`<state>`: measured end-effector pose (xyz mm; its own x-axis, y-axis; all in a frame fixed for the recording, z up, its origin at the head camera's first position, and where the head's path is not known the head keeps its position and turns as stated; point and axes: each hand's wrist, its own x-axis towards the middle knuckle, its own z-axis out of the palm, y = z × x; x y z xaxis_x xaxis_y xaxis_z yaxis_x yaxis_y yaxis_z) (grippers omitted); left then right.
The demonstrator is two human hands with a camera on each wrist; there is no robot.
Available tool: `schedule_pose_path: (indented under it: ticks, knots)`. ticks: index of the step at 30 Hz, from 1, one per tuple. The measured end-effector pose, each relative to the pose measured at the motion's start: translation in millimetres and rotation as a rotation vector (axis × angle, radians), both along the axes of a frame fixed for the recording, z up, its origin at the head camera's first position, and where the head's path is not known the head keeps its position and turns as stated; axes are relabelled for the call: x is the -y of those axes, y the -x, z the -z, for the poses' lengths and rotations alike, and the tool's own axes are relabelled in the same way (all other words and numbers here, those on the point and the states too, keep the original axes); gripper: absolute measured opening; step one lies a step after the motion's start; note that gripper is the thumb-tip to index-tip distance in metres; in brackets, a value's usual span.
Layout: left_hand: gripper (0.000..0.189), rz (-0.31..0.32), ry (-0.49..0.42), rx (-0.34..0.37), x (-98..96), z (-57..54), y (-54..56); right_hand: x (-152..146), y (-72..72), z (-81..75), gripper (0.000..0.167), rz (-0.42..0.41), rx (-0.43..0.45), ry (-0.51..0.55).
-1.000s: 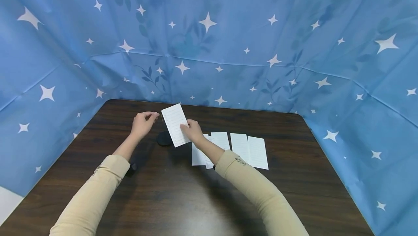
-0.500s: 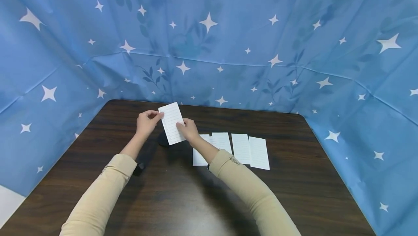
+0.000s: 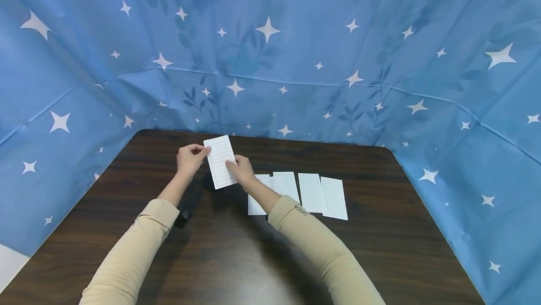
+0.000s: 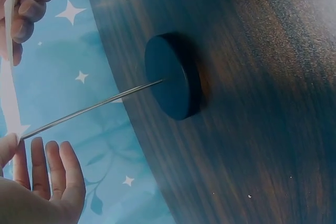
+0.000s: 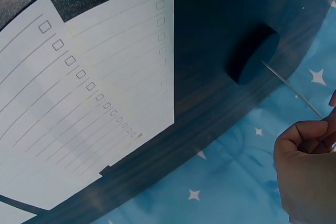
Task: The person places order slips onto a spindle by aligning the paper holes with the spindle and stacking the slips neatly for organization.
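Both hands hold a white checklist sheet [image 3: 220, 166], lined with small tick boxes, raised and tilted above the far part of the table. My left hand [image 3: 189, 159] pinches its upper left edge between thumb and finger. My right hand [image 3: 242, 170] grips the opposite edge, thumb on the front. Behind the sheet stands a paper spike: a round black base [image 4: 169, 76] with a thin metal rod [image 4: 94, 108]. In the left wrist view the rod's tip meets my left thumb and finger beside the sheet's edge. Whether the tip pierces the paper cannot be told.
Several more checklist sheets [image 3: 310, 193] lie flat on the dark wooden table [image 3: 236, 253], right of the spike, some overlapping. My right forearm passes over part of them. A blue star-patterned curtain [image 3: 270, 61] hangs along the table's far and side edges.
A second ago my left hand pinched at the rod's tip, apart from the sheet. The right hand has brought the sheet slightly left, and the left thumb and finger now pinch its edge.
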<state>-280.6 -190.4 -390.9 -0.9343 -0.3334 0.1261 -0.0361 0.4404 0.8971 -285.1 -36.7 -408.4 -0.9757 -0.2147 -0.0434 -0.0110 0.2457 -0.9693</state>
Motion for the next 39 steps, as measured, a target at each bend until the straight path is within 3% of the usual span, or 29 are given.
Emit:
schedule_pose_path:
  ticks: [13,24,31,39]
  knots:
    - [0.031,-0.021,-0.164,-0.017,-4.5,3.4,-1.0,-0.3,-1.5,-0.4,0.027,0.005,-0.001,-0.014]
    - [0.029,-0.077,-0.100,-0.027,-7.1,4.8,-2.5,1.9,-3.3,0.0,0.027,0.006,0.013,-0.018]
    - [0.032,-0.062,-0.246,0.008,-4.9,5.2,-2.2,2.2,-2.3,-3.3,0.027,-0.001,0.017,-0.004]
    - [0.033,-0.058,-0.234,0.014,-6.5,3.3,-3.0,2.5,-3.4,-4.7,0.027,0.003,0.022,-0.003]
